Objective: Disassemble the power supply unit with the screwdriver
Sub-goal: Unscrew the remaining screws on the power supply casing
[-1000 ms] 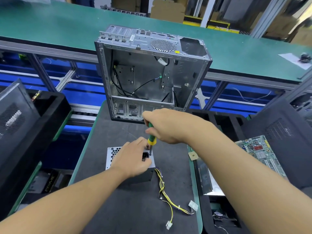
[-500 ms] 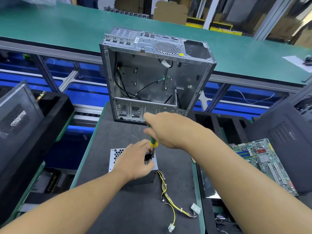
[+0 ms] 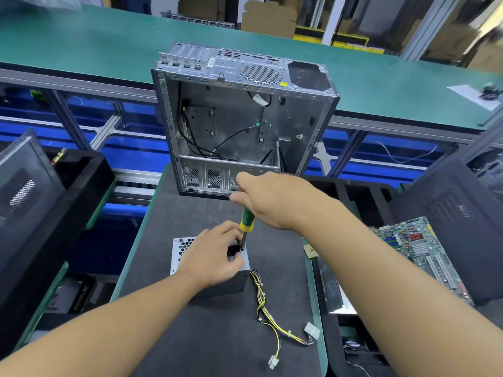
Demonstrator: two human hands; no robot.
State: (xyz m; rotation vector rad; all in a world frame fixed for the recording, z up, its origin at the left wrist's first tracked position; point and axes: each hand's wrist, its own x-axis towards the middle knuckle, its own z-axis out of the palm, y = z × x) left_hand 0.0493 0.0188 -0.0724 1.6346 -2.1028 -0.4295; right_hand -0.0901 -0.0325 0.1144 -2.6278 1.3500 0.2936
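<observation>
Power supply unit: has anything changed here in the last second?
Nothing has visibly moved; only the head camera swayed slightly. The right hand still grips the screwdriver, its tip at the power supply unit, and the left hand still holds the unit. The cable bundle and computer case stayed put.

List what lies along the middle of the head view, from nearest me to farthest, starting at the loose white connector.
white connector → yellow-and-black wire bundle → power supply unit → open computer case → green conveyor belt
</observation>
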